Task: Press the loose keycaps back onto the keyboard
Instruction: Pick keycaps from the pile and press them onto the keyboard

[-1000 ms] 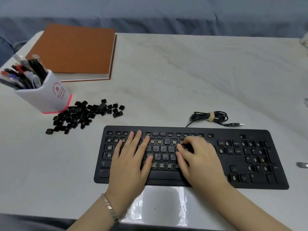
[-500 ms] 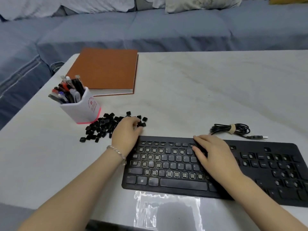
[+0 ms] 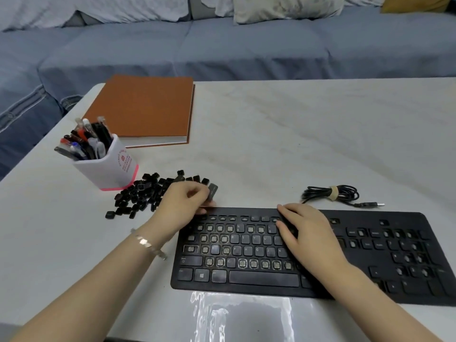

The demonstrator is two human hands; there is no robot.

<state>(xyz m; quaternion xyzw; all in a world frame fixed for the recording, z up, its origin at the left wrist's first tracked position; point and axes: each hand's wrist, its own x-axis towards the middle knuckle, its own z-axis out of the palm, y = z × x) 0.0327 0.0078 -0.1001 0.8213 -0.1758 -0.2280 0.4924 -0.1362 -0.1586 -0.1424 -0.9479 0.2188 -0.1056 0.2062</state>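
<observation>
A sheet of clear plastic film (image 3: 241, 314) lies at the near edge of the white tabletop (image 3: 296, 144), its far edge tucked under or against the black keyboard (image 3: 370, 255), which sits just beyond it. Many switch posts on the keyboard stand bare, notably along the bottom letter row and the left of the upper rows, so by the look of it the job is only partly done.

The right hand (image 3: 308, 235) lies flat and spread on the keys near the board's middle, holding nothing, apparently to steady the board while the other hand fetches. The left hand (image 3: 187, 201), a bracelet (image 3: 148, 243) at its wrist, hovers at the keyboard's far-left corner with fingertips pinched on a single dark keycap (image 3: 212, 190), lifted clear of the surface and likely bound for an open post.

Just behind that hand, the pile of loose keycaps (image 3: 145, 193) is scattered within easy reach, beside a white pen holder (image 3: 111, 166) packed with pens. To the right, the keyboard's cable (image 3: 330, 193) rests coiled and tied, its plug free, well out of the way. Farther back lies a closed brown notebook (image 3: 145, 109), and beyond the tabletop runs a blue sofa (image 3: 222, 50) with cushions.
</observation>
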